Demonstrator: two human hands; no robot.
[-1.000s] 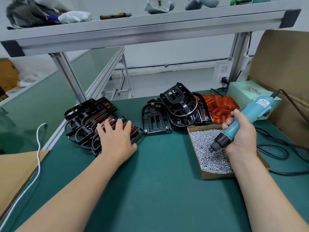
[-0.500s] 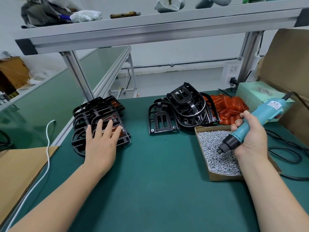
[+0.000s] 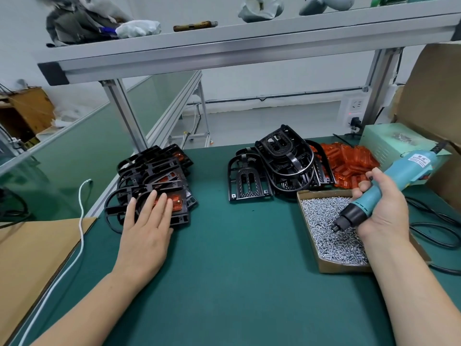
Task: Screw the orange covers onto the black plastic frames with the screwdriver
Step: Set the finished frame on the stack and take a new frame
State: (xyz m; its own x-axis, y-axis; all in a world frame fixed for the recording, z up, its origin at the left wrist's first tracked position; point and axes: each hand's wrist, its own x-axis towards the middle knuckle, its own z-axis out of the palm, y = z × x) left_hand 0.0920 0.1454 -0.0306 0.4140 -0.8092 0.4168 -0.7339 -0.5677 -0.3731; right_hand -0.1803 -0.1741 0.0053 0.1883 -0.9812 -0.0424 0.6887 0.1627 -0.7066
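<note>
A stack of black frames with orange covers fitted lies at the left of the green table. My left hand rests flat on the nearest one, fingers straight. A pile of bare black frames sits at the table's middle back, with loose orange covers heaped behind to its right. My right hand grips a teal electric screwdriver, its tip down in an open cardboard box of silver screws.
A pale green power box and brown cardboard stand at the back right. Black cables loop right of the screw box. A cardboard sheet and white cable lie at the left edge. An aluminium shelf runs overhead.
My left hand has slid the nearest finished frame leftward onto the stack and stays flat on it. The screwdriver tip has dipped into the screws.
</note>
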